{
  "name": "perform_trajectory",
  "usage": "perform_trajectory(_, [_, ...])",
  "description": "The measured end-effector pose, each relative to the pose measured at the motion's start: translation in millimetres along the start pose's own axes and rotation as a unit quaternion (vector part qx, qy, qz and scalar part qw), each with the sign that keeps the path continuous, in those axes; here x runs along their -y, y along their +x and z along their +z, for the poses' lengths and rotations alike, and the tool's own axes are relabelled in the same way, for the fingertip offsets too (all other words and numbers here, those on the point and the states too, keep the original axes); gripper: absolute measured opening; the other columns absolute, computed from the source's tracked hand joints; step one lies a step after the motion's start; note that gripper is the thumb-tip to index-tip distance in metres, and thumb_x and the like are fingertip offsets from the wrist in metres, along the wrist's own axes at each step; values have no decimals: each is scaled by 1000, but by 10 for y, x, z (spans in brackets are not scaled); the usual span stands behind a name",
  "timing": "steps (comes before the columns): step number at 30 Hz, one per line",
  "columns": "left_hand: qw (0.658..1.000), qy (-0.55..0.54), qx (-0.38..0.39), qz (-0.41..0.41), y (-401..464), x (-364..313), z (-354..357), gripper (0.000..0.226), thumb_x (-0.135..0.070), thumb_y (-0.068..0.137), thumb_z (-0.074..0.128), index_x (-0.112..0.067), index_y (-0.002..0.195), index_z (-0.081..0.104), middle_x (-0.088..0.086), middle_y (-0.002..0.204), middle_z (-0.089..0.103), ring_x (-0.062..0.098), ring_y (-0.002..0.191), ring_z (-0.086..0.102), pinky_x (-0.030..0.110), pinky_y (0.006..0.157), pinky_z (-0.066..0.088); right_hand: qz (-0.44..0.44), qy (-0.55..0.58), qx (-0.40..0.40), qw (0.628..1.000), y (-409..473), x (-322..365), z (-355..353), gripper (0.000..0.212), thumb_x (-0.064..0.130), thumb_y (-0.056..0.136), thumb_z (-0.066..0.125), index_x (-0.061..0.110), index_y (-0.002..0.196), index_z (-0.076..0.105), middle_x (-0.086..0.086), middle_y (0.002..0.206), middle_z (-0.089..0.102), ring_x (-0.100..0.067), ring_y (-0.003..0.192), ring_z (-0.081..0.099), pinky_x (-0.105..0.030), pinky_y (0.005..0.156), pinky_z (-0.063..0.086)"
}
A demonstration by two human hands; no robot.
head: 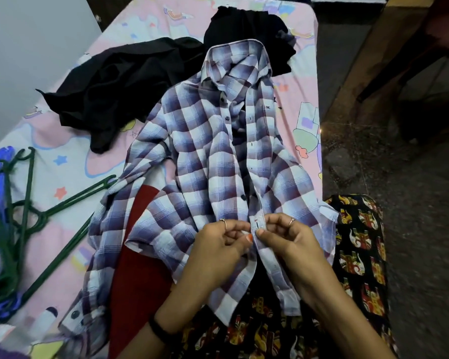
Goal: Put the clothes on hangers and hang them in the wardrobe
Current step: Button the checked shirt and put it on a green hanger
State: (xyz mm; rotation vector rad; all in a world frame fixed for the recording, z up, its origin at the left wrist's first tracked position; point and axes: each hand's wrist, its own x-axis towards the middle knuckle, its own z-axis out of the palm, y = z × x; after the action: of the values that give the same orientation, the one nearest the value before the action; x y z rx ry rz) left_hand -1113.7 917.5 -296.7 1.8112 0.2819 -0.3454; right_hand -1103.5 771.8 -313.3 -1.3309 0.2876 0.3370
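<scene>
I see the plaid shirt [205, 161] spread front-up on the bed [62, 141], collar at the far end and hem toward me. My left hand [218, 247] pinches the near edge of its left front panel, fingers curled on the cloth. My right hand [288, 237] pinches the buttonhole placket [257, 224] just beside it, thumb pressed on the strip, so the two hands almost touch at the shirt's lower front. Black garments [130, 84] lie bunched beyond the shirt's collar and far-left shoulder. A red cloth [138, 255] shows under the shirt's left sleeve. Green hangers [24, 211] lie well left of the shirt, tangled with blue hangers [0, 177].
</scene>
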Motion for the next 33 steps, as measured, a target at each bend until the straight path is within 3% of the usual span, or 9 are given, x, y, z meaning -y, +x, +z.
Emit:
perform_trajectory(4, [989, -137, 4, -52, -20, -8, 26, 12, 0, 88, 63, -10, 91, 69, 12, 78, 69, 7, 62, 61, 19, 70, 54, 31, 56, 17, 998, -22, -38, -15, 14, -3, 81, 68, 11, 82, 72, -16, 80, 67, -33, 80, 59, -42, 79, 46])
perform_trajectory(10, [990, -134, -15, -45, -23, 62, 93, 2, -12, 86, 69, -13, 87, 71, 0, 69, 69, 6, 63, 61, 19, 68, 53, 11, -28, 12, 999, -33, -45, -38, 12, -3, 86, 63, 6, 82, 70, -14, 75, 67, -25, 72, 60, -29, 65, 49])
perform_trajectory(14, [996, -87, -26, -24, -5, 87, 130, 14, -11, 87, 68, -22, 78, 69, -7, 66, 70, 5, 64, 63, 25, 70, 52, -5, -67, 11, 998, -36, 6, -30, 2, 0, 86, 65, -2, 86, 67, -14, 74, 64, -24, 73, 57, -39, 71, 47])
perform_trajectory(19, [998, 33, -54, 21, -36, 86, 154, 18, -15, 88, 67, -24, 73, 66, -8, 66, 68, 2, 64, 61, 20, 65, 50, -20, -147, 26, 989, -21, 41, -16, 20, 0, 86, 64, 6, 67, 60, 1, 54, 52, -13, 59, 49, -31, 63, 43])
perform_trajectory(22, [997, 33, -59, 28, -29, 94, 140, 18, -15, 88, 66, -21, 72, 66, -3, 66, 68, 4, 62, 60, 26, 66, 50, -20, -157, 36, 987, -21, 46, 2, 26, -1, 88, 61, 5, 65, 50, -4, 50, 44, -15, 53, 42, -22, 51, 36])
perform_trajectory(25, [999, 2, -42, 8, -19, 42, 134, 11, -25, 85, 66, -23, 74, 68, -1, 67, 69, 6, 60, 57, 30, 67, 50, -17, -168, 45, 985, -7, 91, 41, 26, 5, 87, 63, 8, 66, 49, -2, 55, 39, -14, 56, 38, -23, 52, 33])
perform_trajectory(27, [999, -5, -32, -2, -6, 2, 97, 9, -33, 77, 64, -28, 72, 70, -3, 67, 70, 7, 62, 61, 32, 71, 53, -30, -233, 43, 971, 0, 128, 64, 27, 13, 85, 64, 12, 66, 45, 6, 55, 36, -9, 57, 36, -26, 55, 32])
perform_trajectory(30, [999, -9, -39, -3, 26, 8, 17, 19, -13, 86, 69, -26, 72, 72, -1, 72, 73, 14, 71, 69, 38, 80, 57, -105, -379, -1, 920, -28, 172, 67, 28, 21, 85, 62, 11, 68, 41, 5, 56, 42, -8, 54, 38, -24, 54, 32])
perform_trajectory(33, [998, -33, -58, 10, -16, -23, 5, 22, -3, 87, 67, -24, 81, 72, -2, 77, 75, 13, 76, 71, 36, 82, 58, -158, -438, -30, 885, -104, 214, 108, 20, 24, 86, 61, 16, 75, 47, 4, 66, 48, -7, 67, 46, -17, 60, 38])
